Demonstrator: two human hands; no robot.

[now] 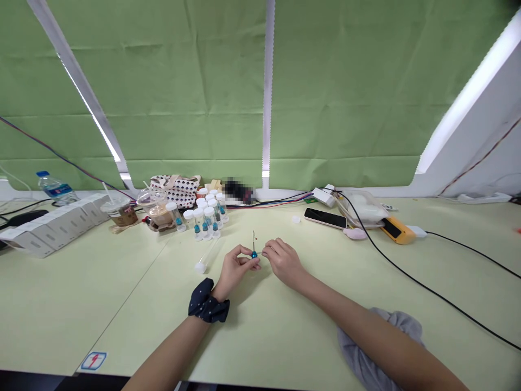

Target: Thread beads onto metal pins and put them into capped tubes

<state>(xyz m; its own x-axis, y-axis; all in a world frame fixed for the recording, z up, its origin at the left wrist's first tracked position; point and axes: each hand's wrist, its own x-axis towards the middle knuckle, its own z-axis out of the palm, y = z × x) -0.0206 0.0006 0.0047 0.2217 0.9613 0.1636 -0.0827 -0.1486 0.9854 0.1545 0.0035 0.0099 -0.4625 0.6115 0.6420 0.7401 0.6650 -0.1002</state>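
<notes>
My left hand [235, 266] pinches a small blue bead-like piece [254, 254] with a thin wire [254, 239] standing up from it, just above the pale green table [81, 304]. My right hand [283, 259] is closed in a pinch on the same small piece from the right side. A dark scrunchie [207, 308] sits on my left wrist. A clear tube with a white cap [205, 259] lies on the table just left of my hands. Behind it stand several clear vials with white caps [207, 214], some with blue pieces inside.
Two plastic drink cups [134, 209], a patterned pouch [179, 187], white boxes [52, 222] and a water bottle [55, 187] are at the back left. A phone [324, 218], a yellow device [396, 229], a clear bag [364, 207] and black cables [427, 288] are at the right. Grey cloth [378, 347] lies under my right forearm.
</notes>
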